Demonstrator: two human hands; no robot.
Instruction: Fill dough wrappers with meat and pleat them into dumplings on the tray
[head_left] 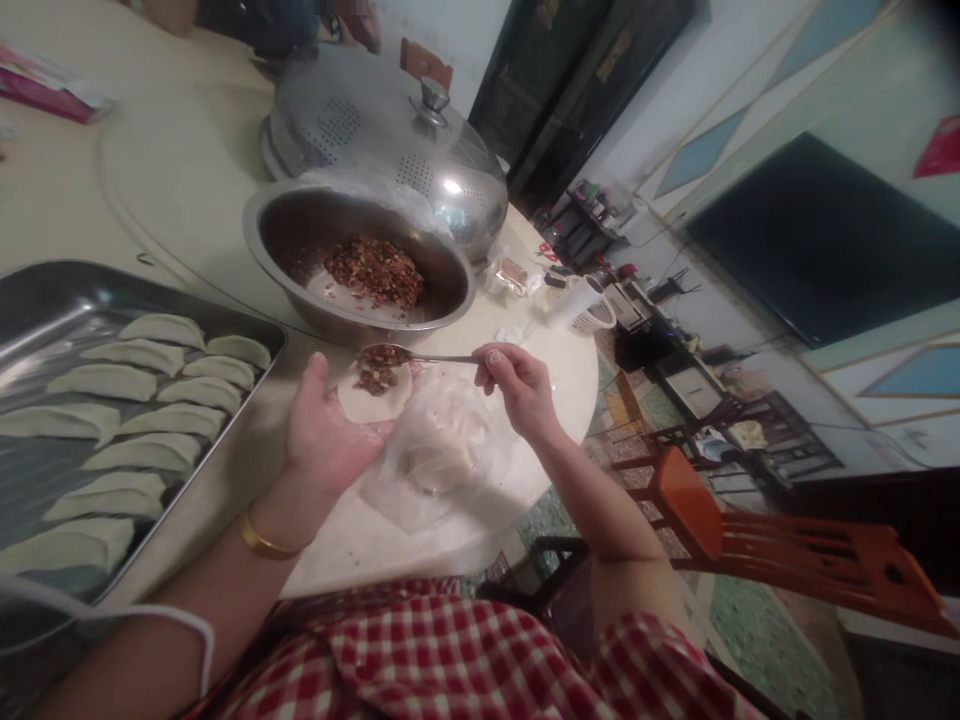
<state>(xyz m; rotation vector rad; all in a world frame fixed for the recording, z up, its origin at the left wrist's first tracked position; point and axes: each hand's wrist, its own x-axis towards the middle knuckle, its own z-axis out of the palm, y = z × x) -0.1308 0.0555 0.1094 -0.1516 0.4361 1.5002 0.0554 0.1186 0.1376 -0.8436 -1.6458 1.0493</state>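
Observation:
My left hand (326,430) lies palm up and cradles a round dumpling wrapper (375,392) with a small heap of dark minced filling on it. My right hand (517,385) pinches the handle of a metal spoon (420,356). The spoon's bowl, loaded with filling, hovers over the wrapper's far edge. Just beyond stands a steel bowl (300,240) with more of the reddish-brown filling (375,272). Under my hands, a clear plastic bag (439,450) holds a stack of wrappers.
A metal tray (67,300) at the left holds several folded dumplings (142,385) in rows. A perforated steel lid (390,120) sits behind the bowl. The round table's edge (577,400) runs near my right wrist. An orange wooden chair (750,540) stands at the right.

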